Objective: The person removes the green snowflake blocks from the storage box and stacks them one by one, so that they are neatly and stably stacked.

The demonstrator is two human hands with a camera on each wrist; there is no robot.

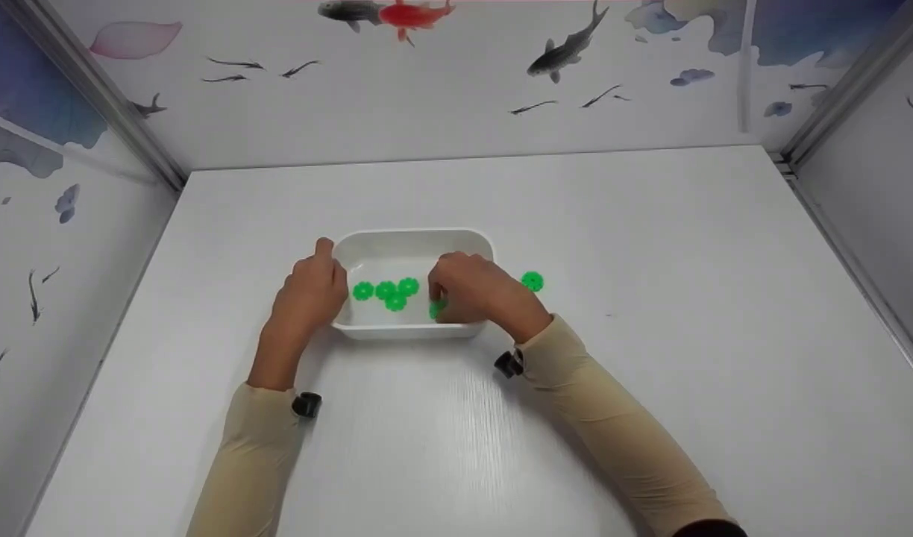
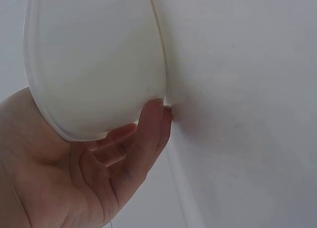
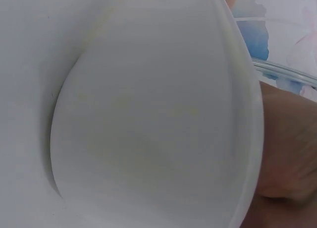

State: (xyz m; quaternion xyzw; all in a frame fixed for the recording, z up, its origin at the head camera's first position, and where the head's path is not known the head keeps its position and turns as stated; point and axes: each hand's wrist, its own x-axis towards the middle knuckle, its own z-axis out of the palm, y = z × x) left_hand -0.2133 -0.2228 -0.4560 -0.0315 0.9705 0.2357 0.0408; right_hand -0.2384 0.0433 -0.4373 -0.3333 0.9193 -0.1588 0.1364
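A white rectangular plastic tray [image 1: 412,330] with rounded corners stands on the table. My left hand [image 1: 307,294] grips its left end; in the left wrist view the fingers [image 2: 143,139] curl against the tray's outer wall [image 2: 99,64]. Over the tray's right end reaches my right hand [image 1: 475,287], its bent fingers pinching a green flower-shaped plastic piece [image 1: 435,310], partly hidden. To the left, several more green flower-shaped pieces [image 1: 395,300] lie on the tray's floor. In the right wrist view the tray wall [image 3: 158,114] hides most of the right hand [image 3: 287,143].
One green flower-shaped piece [image 1: 532,281] lies on the white table [image 1: 650,313], just right of the tray. Panels [image 1: 456,104] painted with fish rise at the table's back and sides.
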